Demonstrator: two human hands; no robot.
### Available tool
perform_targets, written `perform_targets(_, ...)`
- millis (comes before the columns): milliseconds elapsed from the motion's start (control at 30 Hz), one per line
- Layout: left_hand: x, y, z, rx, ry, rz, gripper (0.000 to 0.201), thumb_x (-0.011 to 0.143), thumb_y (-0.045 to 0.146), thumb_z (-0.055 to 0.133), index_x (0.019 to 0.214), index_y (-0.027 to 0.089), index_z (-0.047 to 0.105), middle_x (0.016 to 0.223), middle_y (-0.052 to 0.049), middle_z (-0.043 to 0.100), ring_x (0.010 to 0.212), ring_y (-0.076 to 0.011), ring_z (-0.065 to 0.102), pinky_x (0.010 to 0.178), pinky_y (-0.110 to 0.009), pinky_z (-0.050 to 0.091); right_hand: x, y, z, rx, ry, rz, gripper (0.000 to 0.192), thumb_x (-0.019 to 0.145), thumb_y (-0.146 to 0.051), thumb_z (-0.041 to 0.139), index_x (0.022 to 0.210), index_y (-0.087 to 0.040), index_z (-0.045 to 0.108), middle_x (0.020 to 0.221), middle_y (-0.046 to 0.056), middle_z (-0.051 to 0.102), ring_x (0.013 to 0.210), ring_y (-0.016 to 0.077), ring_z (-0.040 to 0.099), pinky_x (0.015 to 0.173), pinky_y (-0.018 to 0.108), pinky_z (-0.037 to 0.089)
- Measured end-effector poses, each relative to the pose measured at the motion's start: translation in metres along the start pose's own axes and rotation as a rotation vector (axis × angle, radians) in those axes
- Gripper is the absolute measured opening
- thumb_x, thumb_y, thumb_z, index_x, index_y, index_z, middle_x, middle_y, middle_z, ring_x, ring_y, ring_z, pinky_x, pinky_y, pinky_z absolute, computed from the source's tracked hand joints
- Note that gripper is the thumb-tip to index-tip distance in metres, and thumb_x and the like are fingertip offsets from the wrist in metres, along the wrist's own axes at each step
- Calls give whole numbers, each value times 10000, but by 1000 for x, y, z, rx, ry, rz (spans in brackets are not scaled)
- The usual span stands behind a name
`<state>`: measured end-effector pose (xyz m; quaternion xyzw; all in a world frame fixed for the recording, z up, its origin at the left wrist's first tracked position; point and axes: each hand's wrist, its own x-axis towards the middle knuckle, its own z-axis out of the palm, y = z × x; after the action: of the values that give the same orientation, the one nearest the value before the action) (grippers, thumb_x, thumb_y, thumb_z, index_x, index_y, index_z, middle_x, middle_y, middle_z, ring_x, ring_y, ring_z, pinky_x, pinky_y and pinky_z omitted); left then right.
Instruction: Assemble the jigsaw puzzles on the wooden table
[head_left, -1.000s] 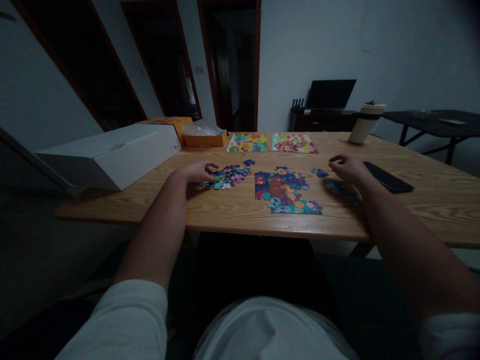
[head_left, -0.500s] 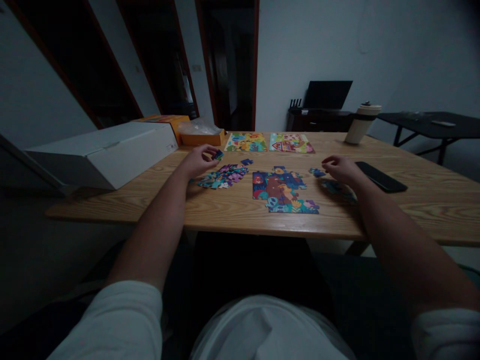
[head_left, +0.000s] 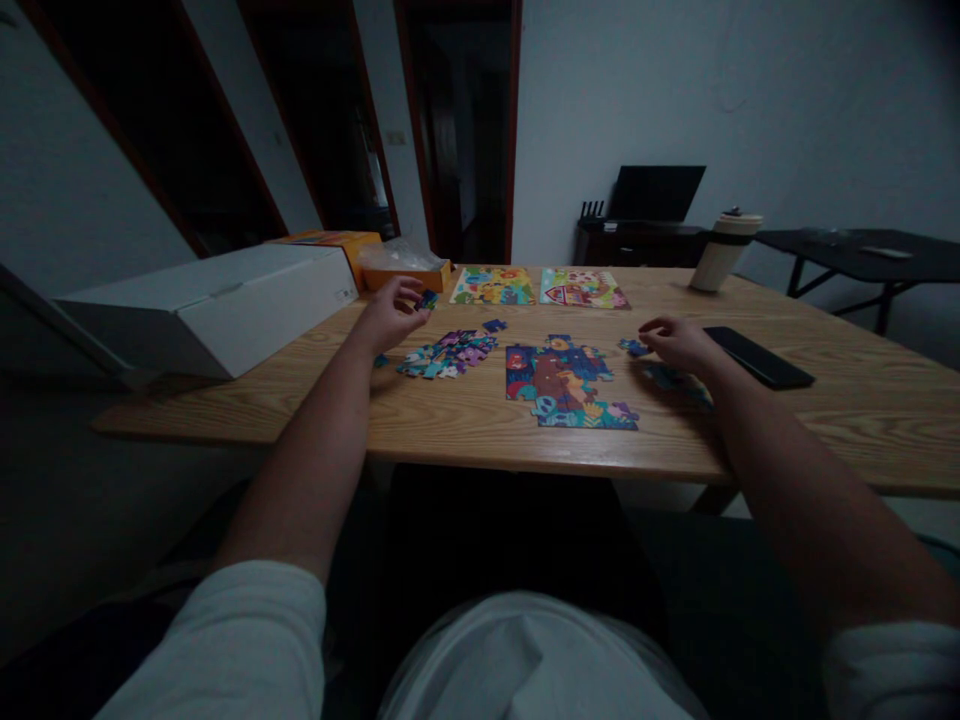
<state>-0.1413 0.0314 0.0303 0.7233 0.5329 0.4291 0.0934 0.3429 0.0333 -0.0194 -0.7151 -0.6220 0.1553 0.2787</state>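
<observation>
The left hand (head_left: 390, 315) has lifted off the loose pile (head_left: 448, 354), now pinching one puzzle piece (head_left: 427, 298) above the bench (head_left: 825, 410). The right hand (head_left: 679, 342), fingers curled, stays beside a small piece (head_left: 628, 346), right of the part-built puzzle (head_left: 566, 382).

Light oak-grain wooden table (head_left: 825, 400). Half-built jigsaw (head_left: 566, 383): dark blue, red, brown, teal cartoon print. Loose-piece pile (head_left: 448, 353): purple, blue, teal. Small held piece (head_left: 427, 298): dark blue. White cardboard box (head_left: 217, 305), orange carton (head_left: 334, 240), black phone (head_left: 757, 356), cream tumbler (head_left: 721, 252) with dark band.
</observation>
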Motion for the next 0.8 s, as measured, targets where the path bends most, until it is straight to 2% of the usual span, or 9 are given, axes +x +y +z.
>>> perform_targets(167,5,-14,1,111,-40,-59,490,727,370,732,1157,207,561,1034,-72,677,893,-202,606,792,-323,488,2,1,2,4,-15,-2,282,838,-356,615,1051,-189,692,864,87,728,662,179,632,536,261,446)
perform_targets(333,7,-30,0,218,-100,-126,420,736,368,724,1092,193,584,1023,-77,682,875,-202,623,767,-309,486,0,-1,2,16,-32,14,275,842,-346,617,1053,-185,689,876,86,728,677,177,640,548,258,450)
perform_targets(467,10,-47,0,155,-127,-175,364,713,333,737,1013,181,597,937,-65,690,814,-190,647,743,-303,496,-3,-4,0,2,-45,13,279,850,-334,608,1063,-172,690,862,92,728,655,175,633,540,260,450)
perform_targets(567,14,-56,0,83,-141,-205,329,673,304,750,937,167,608,931,-74,692,846,-208,659,770,-322,513,-2,-4,0,-30,-48,-13,259,853,-318,609,1040,-165,702,871,94,729,642,168,631,547,256,456)
perform_targets(700,15,-54,1,47,-143,-199,300,666,287,743,906,150,626,978,-98,695,914,-229,661,851,-364,515,-1,-1,2,-14,-56,-18,259,852,-318,624,1049,-169,704,912,94,731,654,162,640,571,249,464)
perform_targets(800,12,-46,0,-7,-146,-232,386,679,304,750,1008,141,631,1062,-119,692,965,-222,663,869,-340,514,-2,-2,2,-2,-61,-19,260,866,-314,609,1056,-162,702,915,100,732,672,166,647,582,249,465)
